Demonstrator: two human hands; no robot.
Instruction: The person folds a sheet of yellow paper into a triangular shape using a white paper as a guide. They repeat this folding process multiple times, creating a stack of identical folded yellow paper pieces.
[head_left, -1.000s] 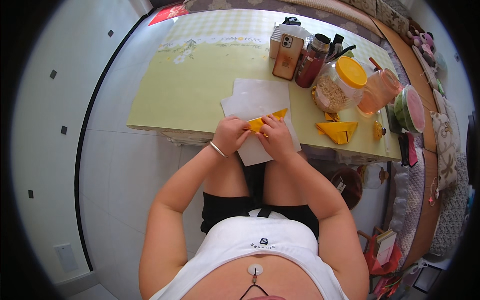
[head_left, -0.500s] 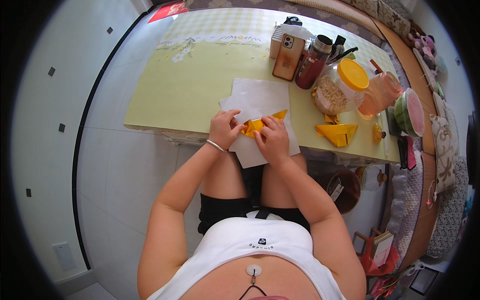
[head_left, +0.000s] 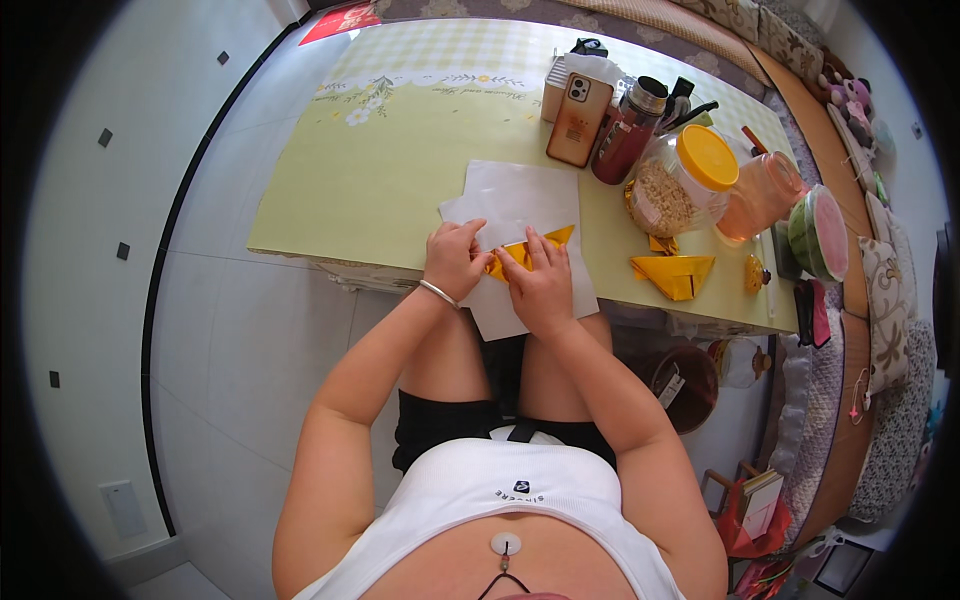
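Note:
A piece of shiny gold paper [head_left: 562,236], partly folded, lies over white paper sheets [head_left: 520,190] at the table's near edge. My left hand [head_left: 456,260] is closed at the gold paper's left end, fingers curled in and pinching it. My right hand [head_left: 541,285] rests on top of the gold paper with its fingers stretched out, pressing it flat and covering much of its middle. To the right sits a folded gold paper piece [head_left: 675,276], shaped like a boat, with a smaller gold piece [head_left: 662,243] behind it.
Behind the sheets stand a phone [head_left: 579,120], a dark red flask [head_left: 628,135] and a yellow-lidded jar of oats [head_left: 677,185]. Farther right are a pink-tinted jug [head_left: 758,195] and a cut watermelon [head_left: 822,232]. A bin [head_left: 688,390] stands beneath the table's right side.
My right hand's fingers have straightened and spread over the gold paper, where they were bent before. My left hand's fingers have curled in more at its left end.

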